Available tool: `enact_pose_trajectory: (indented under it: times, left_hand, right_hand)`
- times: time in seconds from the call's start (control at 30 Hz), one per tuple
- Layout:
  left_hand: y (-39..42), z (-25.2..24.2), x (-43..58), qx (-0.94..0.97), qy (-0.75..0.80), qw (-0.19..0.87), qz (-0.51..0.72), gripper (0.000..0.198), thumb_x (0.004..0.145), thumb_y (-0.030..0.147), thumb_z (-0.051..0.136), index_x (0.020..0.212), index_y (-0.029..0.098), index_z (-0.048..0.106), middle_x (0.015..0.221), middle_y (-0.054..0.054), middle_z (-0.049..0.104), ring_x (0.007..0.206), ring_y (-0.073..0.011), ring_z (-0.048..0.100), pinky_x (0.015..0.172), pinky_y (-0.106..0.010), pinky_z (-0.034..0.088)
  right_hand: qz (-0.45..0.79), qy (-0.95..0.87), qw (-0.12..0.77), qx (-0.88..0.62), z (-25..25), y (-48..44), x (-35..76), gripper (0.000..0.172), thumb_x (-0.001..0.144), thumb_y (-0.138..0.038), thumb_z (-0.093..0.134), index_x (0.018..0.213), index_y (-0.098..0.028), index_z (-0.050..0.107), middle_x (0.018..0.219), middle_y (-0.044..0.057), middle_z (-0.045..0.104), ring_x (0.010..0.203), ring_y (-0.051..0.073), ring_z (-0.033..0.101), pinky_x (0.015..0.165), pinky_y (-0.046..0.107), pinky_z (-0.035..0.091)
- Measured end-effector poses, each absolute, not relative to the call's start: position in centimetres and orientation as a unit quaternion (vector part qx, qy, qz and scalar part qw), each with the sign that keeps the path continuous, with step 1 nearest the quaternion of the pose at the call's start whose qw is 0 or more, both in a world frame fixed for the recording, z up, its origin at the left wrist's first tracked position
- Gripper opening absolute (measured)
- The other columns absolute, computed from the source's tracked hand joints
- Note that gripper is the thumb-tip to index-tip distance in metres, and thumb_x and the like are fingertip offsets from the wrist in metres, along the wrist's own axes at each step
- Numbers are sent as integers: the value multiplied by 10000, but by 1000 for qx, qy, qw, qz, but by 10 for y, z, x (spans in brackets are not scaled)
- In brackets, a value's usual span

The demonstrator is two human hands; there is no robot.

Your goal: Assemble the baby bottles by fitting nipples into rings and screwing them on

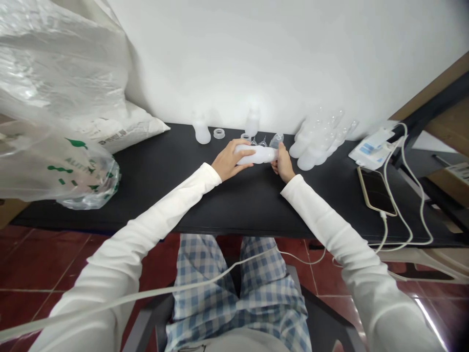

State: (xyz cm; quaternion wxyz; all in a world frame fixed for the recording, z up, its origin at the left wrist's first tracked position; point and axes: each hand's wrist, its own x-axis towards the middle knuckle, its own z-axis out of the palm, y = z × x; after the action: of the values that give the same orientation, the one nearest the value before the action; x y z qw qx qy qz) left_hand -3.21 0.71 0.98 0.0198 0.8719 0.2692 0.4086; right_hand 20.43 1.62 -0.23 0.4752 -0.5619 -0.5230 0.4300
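A milky white baby bottle lies sideways between my hands, just above the black table. My left hand is wrapped round its base end. The fingers of my right hand are closed at its neck end; any small part inside them is hidden. Right behind the held bottle are clear teats, partly covered by it, and a clear dome cap near my right thumb. A white screw ring lies farther left, beside a standing bottle. Another bottle stands at the back, with a second ring before it.
Several capped bottles are grouped at the right against the wall. Farther right are a white-and-blue box and a phone with a cable. Large plastic bags take up the table's left end.
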Motion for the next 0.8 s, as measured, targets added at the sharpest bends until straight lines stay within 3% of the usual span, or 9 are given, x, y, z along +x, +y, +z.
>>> enact_pose_trajectory:
  times: [0.17,0.33,0.43,0.63,0.8]
  left_hand:
    - [5,15,-34,882,310,11,355,306,920,377,679,1189,246,615,1324,-126,625,1248,-296,605,1060,-502,487]
    - [10,10,-33,847,424,67,314,533,848,408,759,1272,147,570,1258,-158,669,1132,-309,658,1005,-470,506]
    - [12,8,-34,840,432,108,310,559,860,403,749,1317,151,549,1308,-147,654,1167,-288,651,1006,-420,511]
    - [11,12,-37,838,426,124,318,527,843,385,776,1287,182,577,1293,-121,678,1152,-282,668,996,-419,506]
    - [8,14,-32,829,449,101,318,514,771,406,837,1189,187,633,1182,-113,708,1089,-296,662,979,-435,496]
  right_hand:
    - [416,-546,506,-523,-2,11,200,749,824,-958,242,782,-246,475,490,-58,309,376,91,291,347,255,227]
    - [275,-658,540,-447,7,-4,188,678,830,-880,468,1129,-272,488,799,4,572,556,118,494,470,269,403]
    - [209,-704,538,-413,14,-15,182,655,849,-788,569,1223,-255,493,966,60,621,671,145,560,542,295,476]
    - [187,-711,533,-419,13,-20,182,563,792,-681,731,1125,-253,580,783,12,561,695,187,579,621,361,550]
    - [220,-656,575,-436,9,-10,183,565,779,-725,713,1034,-252,539,808,24,587,711,187,602,625,351,572]
